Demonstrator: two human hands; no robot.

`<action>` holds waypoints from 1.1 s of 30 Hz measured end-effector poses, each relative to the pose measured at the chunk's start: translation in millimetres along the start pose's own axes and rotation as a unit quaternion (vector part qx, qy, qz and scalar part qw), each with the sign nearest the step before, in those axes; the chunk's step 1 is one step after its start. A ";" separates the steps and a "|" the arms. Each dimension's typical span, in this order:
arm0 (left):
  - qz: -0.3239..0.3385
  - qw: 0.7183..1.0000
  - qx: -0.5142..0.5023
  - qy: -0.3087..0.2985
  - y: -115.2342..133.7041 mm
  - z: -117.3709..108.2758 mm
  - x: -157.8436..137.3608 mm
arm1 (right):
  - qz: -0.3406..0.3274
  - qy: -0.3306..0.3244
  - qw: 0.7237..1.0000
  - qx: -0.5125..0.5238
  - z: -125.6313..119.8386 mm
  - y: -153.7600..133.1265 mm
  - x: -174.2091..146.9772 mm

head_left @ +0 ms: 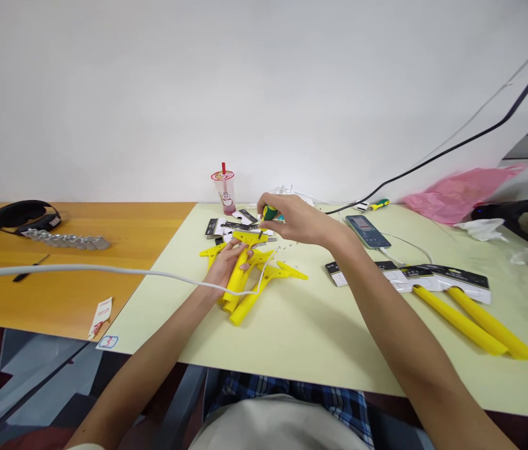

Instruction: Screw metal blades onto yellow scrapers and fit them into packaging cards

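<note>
My left hand is closed around the handle of a yellow T-shaped scraper, holding its wide head up and away from me. In my right hand is a screwdriver with a green and yellow handle. Its shaft points down at the scraper head, where the tip is too small to make out clearly. Under and beside the held piece lie several more yellow T-shaped pieces in a loose pile. Small bits, perhaps screws, are scattered just right of the scraper head.
A plastic cup with a red straw stands by the wall near black-and-white packages. To the right are a phone, more packages, two yellow tubes and a pink bag. A white cable crosses the view.
</note>
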State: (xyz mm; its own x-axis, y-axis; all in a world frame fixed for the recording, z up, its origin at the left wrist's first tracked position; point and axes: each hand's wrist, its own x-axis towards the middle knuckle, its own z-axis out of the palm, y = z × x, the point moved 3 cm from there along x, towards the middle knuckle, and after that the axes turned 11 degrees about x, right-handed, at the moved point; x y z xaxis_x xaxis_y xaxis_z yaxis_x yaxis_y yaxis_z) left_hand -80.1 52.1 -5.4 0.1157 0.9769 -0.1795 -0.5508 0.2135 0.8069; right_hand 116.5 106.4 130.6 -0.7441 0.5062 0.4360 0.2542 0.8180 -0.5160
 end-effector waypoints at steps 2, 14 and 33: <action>0.003 1.000 0.002 -0.003 -0.4 -0.1 0.4 | 0.000 0.008 1.000 -0.013 -0.3 -0.2 0.4; 0.011 1.000 0.011 -0.006 -3.0 -1.1 2.4 | -0.015 0.007 1.000 -0.001 -1.3 -3.4 1.0; 0.022 1.000 0.008 0.001 -3.4 -1.2 3.3 | -0.016 -0.006 0.999 0.040 0.3 1.1 -0.3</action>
State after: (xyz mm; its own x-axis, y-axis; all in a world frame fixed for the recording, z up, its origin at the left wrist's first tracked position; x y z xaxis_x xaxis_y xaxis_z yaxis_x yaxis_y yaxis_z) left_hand -78.8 54.5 -9.4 0.0899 0.9853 -0.1450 -0.5418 0.1706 0.8230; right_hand 116.8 107.1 129.7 -0.7583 0.4764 0.4450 0.1806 0.8095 -0.5587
